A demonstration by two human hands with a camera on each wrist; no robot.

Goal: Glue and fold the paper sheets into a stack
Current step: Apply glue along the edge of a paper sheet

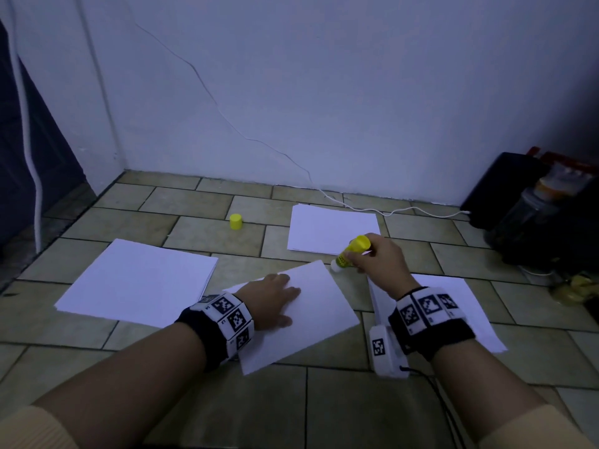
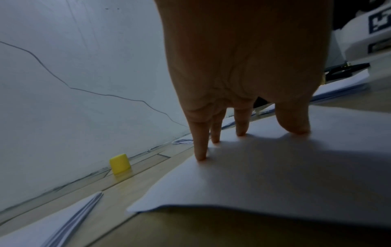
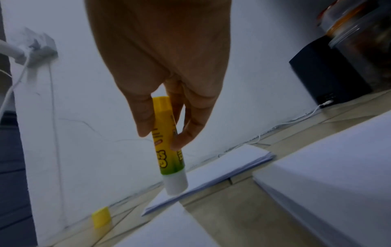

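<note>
My left hand (image 1: pixel 274 301) presses flat on the paper sheet (image 1: pixel 311 322) while my right hand (image 1: pixel 377 256) grips the glue stick (image 1: pixel 351 252) just beyond its far corner.

Sheet (image 1: pixel 311 322): single, white, flat on tiled floor, turned askew; left grip (image 1: pixel 275 299) lies on it, fingers straight, tips down.

Glue stick (image 1: pixel 351 252): yellow, uncapped, white tip down, just beyond sheet's far corner; pinched in right grip (image 1: pixel 379 257).

Cap (image 1: pixel 236 221): yellow, upright, well beyond left grip.

Paper stacks: left of left grip (image 1: pixel 139 283), beyond right grip (image 1: pixel 334 228), under right wrist (image 1: pixel 460 306).
</note>
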